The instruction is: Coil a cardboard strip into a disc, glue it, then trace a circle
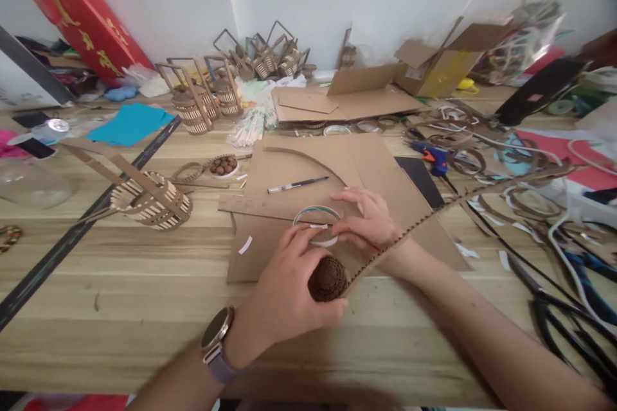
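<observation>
My left hand (pixel 289 289) is wrapped round a tight coil of brown corrugated cardboard strip (pixel 328 278), its spiral end facing up. The strip's loose tail (pixel 409 231) runs from the coil over my right forearm to the upper right. My right hand (pixel 366 221) has its fingers bent at the right side of a roll of tape (pixel 297 215), which stands just beyond the coil. The left fingertips reach the roll's near left side. A small white piece shows between the two hands. Part of the roll is hidden by my fingers.
Flat cardboard (pixel 270 250) lies under the roll, with a pen (pixel 297 185) on it. At left stands a small slatted basket (pixel 159 205); a dish of brown balls (pixel 224 166) is beyond. Scissors (pixel 544 302), a glue gun (pixel 435 159) and tangled strips crowd the right.
</observation>
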{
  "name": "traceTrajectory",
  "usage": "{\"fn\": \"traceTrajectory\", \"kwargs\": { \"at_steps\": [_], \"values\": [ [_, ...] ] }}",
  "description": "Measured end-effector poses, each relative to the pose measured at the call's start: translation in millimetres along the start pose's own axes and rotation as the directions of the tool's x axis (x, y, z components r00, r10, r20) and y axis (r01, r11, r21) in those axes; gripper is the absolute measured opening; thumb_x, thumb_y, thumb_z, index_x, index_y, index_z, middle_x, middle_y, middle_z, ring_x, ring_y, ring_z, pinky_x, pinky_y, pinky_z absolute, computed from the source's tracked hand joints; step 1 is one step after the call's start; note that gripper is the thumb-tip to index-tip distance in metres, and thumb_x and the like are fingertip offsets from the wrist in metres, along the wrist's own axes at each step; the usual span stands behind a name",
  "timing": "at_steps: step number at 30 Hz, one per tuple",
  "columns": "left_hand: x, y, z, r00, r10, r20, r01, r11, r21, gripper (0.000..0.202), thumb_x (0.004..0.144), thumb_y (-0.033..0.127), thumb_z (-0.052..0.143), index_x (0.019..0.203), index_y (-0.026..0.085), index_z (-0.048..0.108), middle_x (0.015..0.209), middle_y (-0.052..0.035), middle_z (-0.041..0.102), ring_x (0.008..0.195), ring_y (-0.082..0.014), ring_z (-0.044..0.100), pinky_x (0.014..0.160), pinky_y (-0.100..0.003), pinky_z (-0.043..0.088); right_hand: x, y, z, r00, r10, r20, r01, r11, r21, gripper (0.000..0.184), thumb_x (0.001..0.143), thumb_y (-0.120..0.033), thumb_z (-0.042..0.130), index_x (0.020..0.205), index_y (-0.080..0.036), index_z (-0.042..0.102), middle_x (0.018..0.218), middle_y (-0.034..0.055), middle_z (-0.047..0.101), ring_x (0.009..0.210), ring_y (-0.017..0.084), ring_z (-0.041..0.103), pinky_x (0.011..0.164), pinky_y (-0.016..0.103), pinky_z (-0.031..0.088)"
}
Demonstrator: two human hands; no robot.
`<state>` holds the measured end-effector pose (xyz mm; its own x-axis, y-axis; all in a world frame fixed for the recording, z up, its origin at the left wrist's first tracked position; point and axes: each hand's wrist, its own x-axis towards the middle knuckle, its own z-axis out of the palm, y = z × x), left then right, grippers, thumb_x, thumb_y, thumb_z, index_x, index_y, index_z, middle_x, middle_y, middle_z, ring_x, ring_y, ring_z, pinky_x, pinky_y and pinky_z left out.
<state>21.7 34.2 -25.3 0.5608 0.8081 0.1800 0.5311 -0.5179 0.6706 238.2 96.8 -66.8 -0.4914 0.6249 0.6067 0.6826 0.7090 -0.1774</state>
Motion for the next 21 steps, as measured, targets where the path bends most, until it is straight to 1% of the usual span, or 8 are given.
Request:
{"fn": "traceTrajectory", "kwargs": {
  "at_steps": [2,4,6,8,11,15,18,21],
  "values": [
    [0.1,0.4,2.7,0.998,0.009,0.063,-0.007,0.999,-0.032,0.041,0.065,0.034,0.080,0.100,0.016,0.065,0.124,-0.0147,0.057,0.121,-0.0342,0.047,0.106,-0.050,0.040,-7.0,-0.7,-3.4,1.000,0.001,-0.008,-0.001,1.000,0.031,0.015,0.086,-0.034,0.063,0.078,-0.030,0.074,0.123,0.0054,0.063,0.123,0.031,0.049,0.100,0.052,0.040],
    [-0.2,1.0,4.3,0.995,-0.005,0.095,0.011,0.999,-0.053,0.041,0.064,0.034,0.081,0.098,0.016,0.065,0.116,-0.0137,0.059,0.112,-0.0322,0.051,0.100,-0.048,0.045,-8.6,-1.7,-8.5,1.000,0.013,0.026,-0.015,0.996,0.088,0.015,0.087,-0.036,0.061,0.097,-0.030,0.072,0.121,0.0066,0.065,0.120,0.030,0.053,0.100,0.051,0.040],
    [-0.2,1.6,4.8,0.994,-0.015,0.112,0.023,0.998,-0.064,0.042,0.063,0.033,0.082,0.097,0.016,0.065,0.114,-0.0125,0.059,0.110,-0.0316,0.051,0.097,-0.047,0.046,-7.1,-2.2,-14.7,0.996,0.033,0.081,-0.046,0.987,0.153,0.034,0.088,-0.038,0.061,0.121,-0.028,0.061,0.119,0.0088,0.068,0.117,0.029,0.057,0.098,0.050,0.043],
    [0.3,1.9,4.4,0.992,-0.017,0.125,0.026,0.997,-0.069,0.042,0.062,0.032,0.082,0.097,0.017,0.065,0.114,-0.0114,0.059,0.110,-0.0314,0.051,0.097,-0.046,0.045,-5.0,-1.8,-19.8,0.994,0.046,0.096,-0.064,0.979,0.195,0.047,0.089,-0.038,0.062,0.132,-0.024,0.051,0.116,0.0107,0.069,0.112,0.028,0.060,0.094,0.047,0.046],
    [1.5,1.8,3.6,0.991,-0.025,0.130,0.033,0.998,-0.062,0.040,0.063,0.030,0.082,0.097,0.017,0.065,0.113,-0.0109,0.059,0.108,-0.0310,0.050,0.097,-0.046,0.045,-3.9,0.5,-21.5,0.998,0.035,0.052,-0.044,0.981,0.190,0.042,0.089,-0.036,0.063,0.126,-0.022,0.052,0.105,0.0099,0.071,0.100,0.026,0.064,0.086,0.043,0.049],
    [2.2,1.1,4.3,0.992,-0.022,0.125,0.027,0.999,-0.034,0.042,0.063,0.031,0.081,0.098,0.014,0.065,0.112,-0.0119,0.059,0.109,-0.0310,0.050,0.098,-0.045,0.045,-5.5,2.7,-18.4,0.999,0.021,-0.034,-0.016,0.991,0.131,0.023,0.091,-0.027,0.056,0.113,-0.022,0.059,0.091,0.0070,0.072,0.086,0.023,0.065,0.077,0.038,0.046],
    [2.3,0.1,5.9,0.991,-0.018,0.130,0.021,1.000,-0.016,0.043,0.064,0.032,0.081,0.099,0.013,0.066,0.113,-0.0124,0.059,0.110,-0.0308,0.049,0.099,-0.045,0.045,-6.7,-0.4,-18.5,0.999,0.037,-0.015,-0.036,0.996,0.084,0.022,0.091,-0.020,0.051,0.110,-0.022,0.061,0.082,0.0046,0.071,0.080,0.021,0.063,0.076,0.037,0.042],
    [2.0,-1.3,7.2,0.992,-0.027,0.127,0.026,1.000,0.003,0.043,0.065,0.033,0.081,0.100,0.013,0.066,0.115,-0.0130,0.059,0.111,-0.0310,0.050,0.099,-0.046,0.045,-7.2,-5.5,-19.7,0.997,0.082,0.002,-0.082,0.996,-0.028,0.021,0.089,-0.021,0.052,0.107,-0.022,0.064,0.075,0.0024,0.068,0.077,0.021,0.061,0.077,0.037,0.037]
  ]
}}
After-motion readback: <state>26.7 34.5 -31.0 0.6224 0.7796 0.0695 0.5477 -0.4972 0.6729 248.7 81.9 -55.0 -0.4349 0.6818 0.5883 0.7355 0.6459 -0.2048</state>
